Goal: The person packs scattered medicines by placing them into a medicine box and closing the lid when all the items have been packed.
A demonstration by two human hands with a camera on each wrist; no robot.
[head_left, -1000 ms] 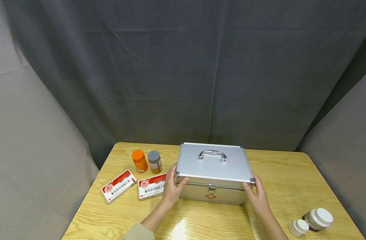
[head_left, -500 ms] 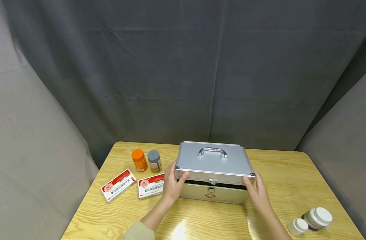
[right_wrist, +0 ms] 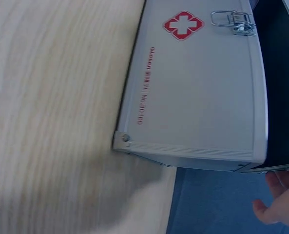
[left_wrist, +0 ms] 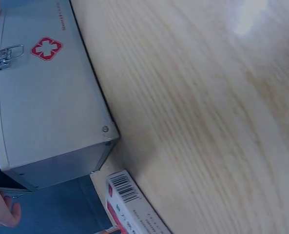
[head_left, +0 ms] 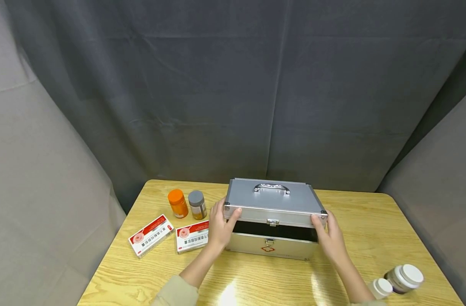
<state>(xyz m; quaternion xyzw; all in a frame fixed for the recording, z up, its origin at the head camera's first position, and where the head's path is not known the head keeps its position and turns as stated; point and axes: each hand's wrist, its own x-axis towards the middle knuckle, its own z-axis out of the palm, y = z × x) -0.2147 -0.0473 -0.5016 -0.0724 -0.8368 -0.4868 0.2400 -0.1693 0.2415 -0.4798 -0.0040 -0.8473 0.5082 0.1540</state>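
A silver metal first-aid box (head_left: 248, 243) with a red cross emblem and a latch on its front stands on the table, its lid (head_left: 244, 199) partly raised at the front. Dark lining shows in the gap. My left hand (head_left: 220, 225) grips the lid's front left corner, thumb on the front edge and fingers along the side. At the front right corner my right hand (head_left: 333, 238) holds the lid in the same way. Both wrist views show the box front (left_wrist: 47, 102) and the fingers under the lid side; what lies inside the box is hidden.
Left of the box lie two red-and-white medicine cartons (head_left: 151, 236), with an orange bottle (head_left: 178, 204) and a grey-capped bottle (head_left: 197, 205) behind them. Two white-capped bottles (head_left: 405, 278) stand near the wooden table's (head_left: 366, 225) right front. Grey curtains surround the table.
The lid has risen at the front from fully closed, and the gap above the box body has widened. Both hands have moved up with it.
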